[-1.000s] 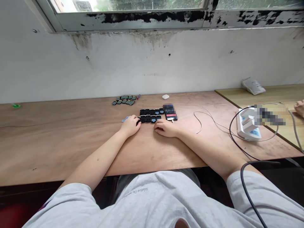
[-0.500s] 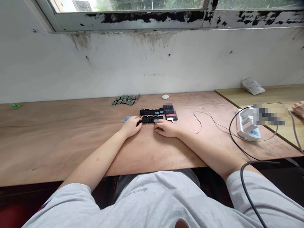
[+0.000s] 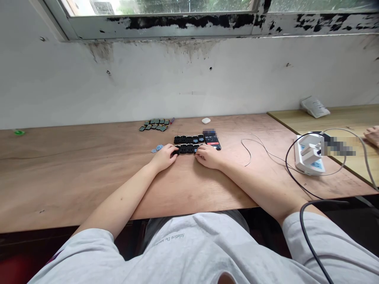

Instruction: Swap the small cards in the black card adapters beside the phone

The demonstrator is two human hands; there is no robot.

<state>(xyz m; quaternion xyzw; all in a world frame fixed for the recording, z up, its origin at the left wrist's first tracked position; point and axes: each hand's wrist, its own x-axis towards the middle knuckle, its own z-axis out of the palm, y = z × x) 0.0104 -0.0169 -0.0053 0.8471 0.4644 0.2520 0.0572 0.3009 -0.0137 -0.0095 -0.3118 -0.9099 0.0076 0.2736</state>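
My left hand [image 3: 165, 157] rests on the table with its fingers curled on the left end of the near row of black plastic modules [image 3: 186, 148]. Curled over the right end of that same row is my right hand [image 3: 209, 157], its fingertips closed together at the edge. A blue piece shows in the near row beside the right fingers. Just behind lies a second row of black modules [image 3: 186, 139], with blue pieces in its right-hand modules. Small light-blue pieces [image 3: 158, 148] lie left of my left hand.
Several green-faced square parts [image 3: 154, 125] lie near the wall. A phone [image 3: 212, 142] lies right of the rows, a white case [image 3: 206, 120] behind. At right are a power strip [image 3: 309, 157], loose cables, a white packet [image 3: 315, 107] and another person's hand [image 3: 372, 136].
The near row has slid slightly to the right. My right hand has shifted a little right with it, while my left hand has barely moved.
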